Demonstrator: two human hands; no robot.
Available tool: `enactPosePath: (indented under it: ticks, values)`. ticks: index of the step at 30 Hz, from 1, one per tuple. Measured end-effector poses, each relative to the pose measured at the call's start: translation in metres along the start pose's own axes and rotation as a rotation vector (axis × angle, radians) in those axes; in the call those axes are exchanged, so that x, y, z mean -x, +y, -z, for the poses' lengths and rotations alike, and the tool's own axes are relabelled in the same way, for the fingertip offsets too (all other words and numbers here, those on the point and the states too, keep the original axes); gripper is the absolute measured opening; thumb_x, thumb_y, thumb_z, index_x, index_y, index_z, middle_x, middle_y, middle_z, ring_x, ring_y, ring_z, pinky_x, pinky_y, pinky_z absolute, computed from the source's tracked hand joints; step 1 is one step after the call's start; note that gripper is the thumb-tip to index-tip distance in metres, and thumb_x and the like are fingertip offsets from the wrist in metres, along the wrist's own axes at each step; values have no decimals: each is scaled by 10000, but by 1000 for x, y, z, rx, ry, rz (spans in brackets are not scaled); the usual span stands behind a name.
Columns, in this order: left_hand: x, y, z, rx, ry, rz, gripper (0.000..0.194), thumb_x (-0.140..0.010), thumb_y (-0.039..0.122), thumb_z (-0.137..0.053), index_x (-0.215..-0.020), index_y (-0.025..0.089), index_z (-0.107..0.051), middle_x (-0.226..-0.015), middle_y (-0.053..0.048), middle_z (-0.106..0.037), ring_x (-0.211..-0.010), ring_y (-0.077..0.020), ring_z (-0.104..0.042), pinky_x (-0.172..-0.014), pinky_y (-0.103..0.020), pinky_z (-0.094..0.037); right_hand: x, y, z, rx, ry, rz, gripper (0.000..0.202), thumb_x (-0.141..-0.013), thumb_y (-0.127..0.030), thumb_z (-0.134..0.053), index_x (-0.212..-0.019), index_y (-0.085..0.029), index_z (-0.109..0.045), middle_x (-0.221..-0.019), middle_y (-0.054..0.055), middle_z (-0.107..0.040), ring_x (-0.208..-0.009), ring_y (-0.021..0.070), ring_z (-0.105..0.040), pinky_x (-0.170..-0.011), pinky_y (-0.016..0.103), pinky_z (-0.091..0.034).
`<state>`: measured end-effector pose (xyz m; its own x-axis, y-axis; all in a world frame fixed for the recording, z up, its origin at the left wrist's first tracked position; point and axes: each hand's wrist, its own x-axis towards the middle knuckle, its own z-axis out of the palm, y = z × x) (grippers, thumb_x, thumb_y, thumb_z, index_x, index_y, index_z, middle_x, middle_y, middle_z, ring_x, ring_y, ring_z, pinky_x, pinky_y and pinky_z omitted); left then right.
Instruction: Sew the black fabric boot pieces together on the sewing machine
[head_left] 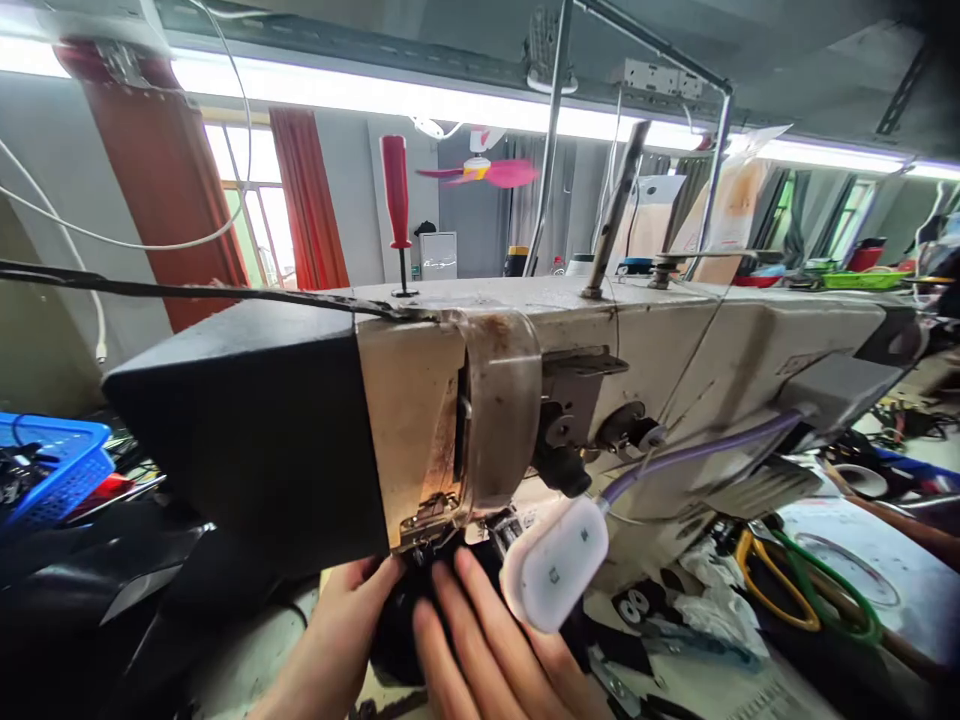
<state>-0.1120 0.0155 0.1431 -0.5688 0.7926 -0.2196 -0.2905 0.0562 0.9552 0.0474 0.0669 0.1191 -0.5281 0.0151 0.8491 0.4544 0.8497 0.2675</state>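
A sewing machine (637, 350) with a pale, worn head fills the middle of the view. Under its needle area lies a piece of black material (397, 625), its exact kind unclear. My left hand (330, 635) pinches the left edge of this material between thumb and fingers, close to the presser foot (424, 540). From the front, my right hand (487, 640) lies over the same piece, fingers stretched out flat and pointing at the foot. A white lamp (559, 560) on a purple flexible neck hangs just above the right hand and hides part of it.
Scissors with yellow and green handles (780, 580) lie on the right among scraps. A red-handled screwdriver (395, 195) stands upright on the machine's top. At the left are a blue basket (82, 460) and a pile of black material (67, 600).
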Motion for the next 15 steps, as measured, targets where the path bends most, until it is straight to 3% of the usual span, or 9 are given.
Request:
enactPosePath:
  ticks: [3, 6, 11, 15]
  values:
    - [2, -4, -3, -40, 47, -76, 261, -619, 389, -777, -703, 164, -673, -724, -23, -727, -670, -164, -622, -623, -244, -471, -8, -18, -22, 116, 63, 8, 302, -924, -87, -386, -1001, -87, -678, -938, 123, -734, -946, 250, -679, -1028, 414, -408]
    - [1, -6, -4, -54, 47, -95, 281, -595, 404, -777, -683, 163, -665, -700, -32, -717, -670, -187, -623, -626, -265, -477, -10, -16, -27, 148, 79, 72, 277, -884, -37, -405, -931, -82, -675, -862, 114, -729, -880, 249, -686, -1011, 427, -411]
    - [0, -9, -4, -76, 94, -125, 273, -592, 410, -775, -641, 178, -640, -637, -12, -674, -673, -193, -614, -653, -277, -484, -7, 7, -21, 70, 33, 149, 270, -877, -33, -419, -939, -93, -675, -899, 106, -722, -914, 239, -674, -927, 384, -461]
    - [2, -19, -1, -48, 186, -9, 319, -634, 434, -763, -600, 179, -575, -559, 11, -588, -583, -163, -562, -550, -267, -454, -1, 43, -27, -176, -104, 149, 309, -846, -117, -472, -1085, -150, -665, -1019, 103, -712, -957, 246, -653, -876, 376, -510]
